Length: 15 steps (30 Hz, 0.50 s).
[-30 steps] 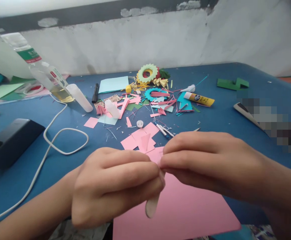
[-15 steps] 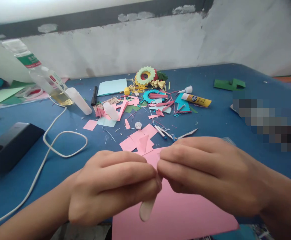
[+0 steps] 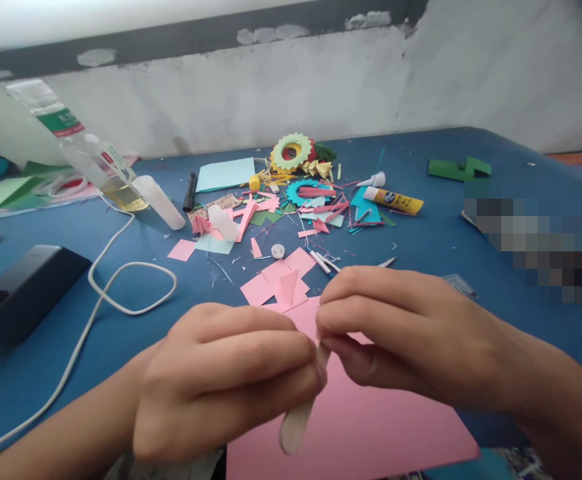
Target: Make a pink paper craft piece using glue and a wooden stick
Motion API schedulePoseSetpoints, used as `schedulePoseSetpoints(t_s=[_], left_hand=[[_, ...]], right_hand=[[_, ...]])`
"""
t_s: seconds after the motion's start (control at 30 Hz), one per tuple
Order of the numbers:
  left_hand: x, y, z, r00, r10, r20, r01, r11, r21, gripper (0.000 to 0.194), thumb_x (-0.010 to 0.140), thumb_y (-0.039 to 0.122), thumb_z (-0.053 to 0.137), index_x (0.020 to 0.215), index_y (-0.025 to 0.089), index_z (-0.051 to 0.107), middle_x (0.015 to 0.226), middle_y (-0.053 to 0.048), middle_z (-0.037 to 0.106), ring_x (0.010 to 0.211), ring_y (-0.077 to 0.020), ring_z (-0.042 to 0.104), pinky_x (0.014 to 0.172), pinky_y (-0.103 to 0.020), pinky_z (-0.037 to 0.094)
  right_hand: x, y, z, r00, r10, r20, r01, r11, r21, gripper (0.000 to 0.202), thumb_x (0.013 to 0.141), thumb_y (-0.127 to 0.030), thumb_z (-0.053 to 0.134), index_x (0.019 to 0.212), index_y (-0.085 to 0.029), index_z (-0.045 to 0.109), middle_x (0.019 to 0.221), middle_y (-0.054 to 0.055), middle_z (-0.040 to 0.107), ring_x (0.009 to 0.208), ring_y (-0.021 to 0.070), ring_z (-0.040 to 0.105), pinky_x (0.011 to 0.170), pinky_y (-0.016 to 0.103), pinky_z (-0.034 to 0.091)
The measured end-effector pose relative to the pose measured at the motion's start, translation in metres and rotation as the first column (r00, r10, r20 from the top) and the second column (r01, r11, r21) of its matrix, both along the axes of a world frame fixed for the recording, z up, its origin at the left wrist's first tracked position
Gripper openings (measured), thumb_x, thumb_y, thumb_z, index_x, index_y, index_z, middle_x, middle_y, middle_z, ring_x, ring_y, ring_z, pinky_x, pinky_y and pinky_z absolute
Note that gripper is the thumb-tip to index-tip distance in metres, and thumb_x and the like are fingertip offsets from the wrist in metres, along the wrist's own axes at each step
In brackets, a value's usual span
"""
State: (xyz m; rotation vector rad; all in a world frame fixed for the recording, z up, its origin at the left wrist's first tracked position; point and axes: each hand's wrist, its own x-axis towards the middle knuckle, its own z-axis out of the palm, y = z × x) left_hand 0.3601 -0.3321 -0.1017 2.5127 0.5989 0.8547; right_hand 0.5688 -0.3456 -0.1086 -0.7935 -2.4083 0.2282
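A flat wooden craft stick (image 3: 295, 428) slants between my hands, its rounded lower end poking out below the fingers. My left hand (image 3: 231, 383) is closed around the middle of it. At the stick's upper end, my right hand (image 3: 411, 340) pinches with thumb and fingertips; those fingers hide most of that end. Beneath both hands lies a large pink paper sheet (image 3: 385, 433) at the table's front edge. Just beyond it are small pink paper squares (image 3: 258, 288) and a folded pink paper piece (image 3: 287, 287).
Paper scraps, paper rings (image 3: 291, 152) and a yellow glue tube (image 3: 395, 200) lie across the blue table (image 3: 421, 247). On the left are a tilted bottle (image 3: 91, 160), a white cable (image 3: 103, 293) and a dark device (image 3: 25, 293). A green paper piece (image 3: 458, 169) sits at the back right.
My right hand has lifted slightly, its thumb now showing apart from the fingers. More of the stick's upper part is exposed. The left hand and stick have shifted slightly downward.
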Motion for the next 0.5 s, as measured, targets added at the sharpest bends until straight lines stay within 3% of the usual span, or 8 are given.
schedulePoseSetpoints(t_s=[0.2,0.37,0.5], left_hand=[[0.001,-0.002,-0.008,0.997,0.079,-0.025,-0.075,0.987,0.139,0.013,0.090,0.026,0.044,0.087,0.024,0.057,0.080,0.002,0.067,0.063,-0.0089,0.065,0.050,-0.014,0.053],[0.000,0.002,0.002,0.993,0.013,-0.119,0.006,0.987,0.159,0.007,0.087,0.024,0.051,0.088,0.022,0.058,0.078,0.003,0.069,0.064,-0.0091,0.066,0.053,-0.013,0.055],[0.001,0.003,0.002,0.995,0.009,-0.099,0.016,0.970,0.244,0.008,0.085,0.019,0.053,0.083,0.021,0.060,0.075,0.003,0.070,0.067,-0.0105,0.067,0.062,-0.014,0.058]], right_hand=[[-0.002,0.002,0.002,0.998,-0.044,-0.039,0.045,0.999,0.011,0.013,0.083,-0.006,0.045,0.081,-0.017,0.052,0.075,0.001,0.053,0.064,0.0096,0.047,0.056,0.020,0.040],[-0.001,0.000,0.005,0.995,-0.064,-0.071,0.062,0.998,-0.031,0.016,0.078,-0.003,0.043,0.079,-0.019,0.047,0.074,0.001,0.051,0.064,0.0107,0.046,0.055,0.022,0.040],[0.001,-0.003,0.007,0.983,-0.087,-0.162,0.073,0.993,-0.090,0.018,0.070,-0.003,0.036,0.072,-0.020,0.038,0.067,0.001,0.044,0.058,0.0128,0.042,0.049,0.027,0.036]])
